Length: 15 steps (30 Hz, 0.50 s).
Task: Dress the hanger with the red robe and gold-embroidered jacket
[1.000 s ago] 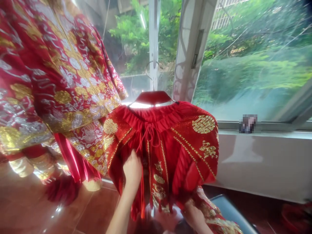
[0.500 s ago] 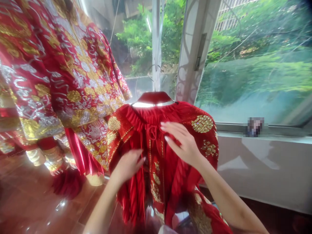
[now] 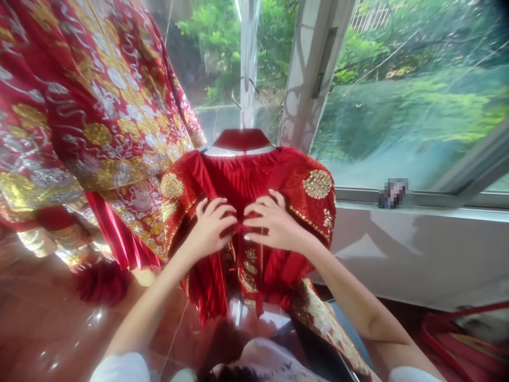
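A red garment [image 3: 250,164] with gold embroidery and a gathered neckline hangs on a clothes hanger [image 3: 241,109] in front of me. At its upper front, my left hand [image 3: 213,228] has curled fingers close to a small red cord knot [image 3: 239,227]. From the other side my right hand [image 3: 274,218] reaches the same knot, its fingers curved and somewhat spread. Both hands appear to pinch the cord, though the thumbs and the exact grip are hidden. Gold round emblems mark both shoulders, and a thin cord hangs down the left front.
Red jackets with gold and silver embroidery [image 3: 115,106] hang at the left. Behind the garment are window frames [image 3: 314,79] and a sill [image 3: 437,211]. A dark flat object [image 3: 322,345] lies low in front of me. The floor [image 3: 32,318] has reddish tiles.
Both hands have come together at the neckline knot; the left moved up, the right slightly down and left. The cord bow seen before is now mostly covered. The view has shifted.
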{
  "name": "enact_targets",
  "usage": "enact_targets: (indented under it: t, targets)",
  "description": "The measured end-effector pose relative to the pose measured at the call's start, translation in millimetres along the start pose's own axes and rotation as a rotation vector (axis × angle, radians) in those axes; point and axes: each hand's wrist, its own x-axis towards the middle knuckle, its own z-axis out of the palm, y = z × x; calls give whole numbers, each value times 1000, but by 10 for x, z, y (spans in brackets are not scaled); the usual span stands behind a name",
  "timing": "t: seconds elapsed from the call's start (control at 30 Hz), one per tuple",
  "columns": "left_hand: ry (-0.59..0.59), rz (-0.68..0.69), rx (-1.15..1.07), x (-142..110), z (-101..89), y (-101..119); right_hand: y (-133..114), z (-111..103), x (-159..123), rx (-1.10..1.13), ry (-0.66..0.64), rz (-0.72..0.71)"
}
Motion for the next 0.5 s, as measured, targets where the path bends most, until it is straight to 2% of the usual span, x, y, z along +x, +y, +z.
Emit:
enact_targets:
  t: [0.13, 0.2, 0.27, 0.33, 0.4, 0.43, 0.5]
  targets:
    - [-101, 89, 0, -279, -42, 25, -193, 37, -230, -45, 55, -128]
    - [-179, 141, -19, -376, -43, 18, -305, 128, -367, 34, -4, -214]
    - [-265, 226, -78, -407, -50, -5, -424, 255, -487, 139, -142, -227]
    - [-288, 311, -150, -345, -58, -37, -522, 400, -546, 208, -268, -89]
    - [-189, 311, -131, -190, -50, -65, -564, 549, -515, 302, -291, 180]
    - [-117, 276, -76, -88, -34, -72, -560, 624, -467, 368, -258, 329]
    - [-20, 175, 80, 128, 21, -74, -514, 774, -329, 483, -110, 601]
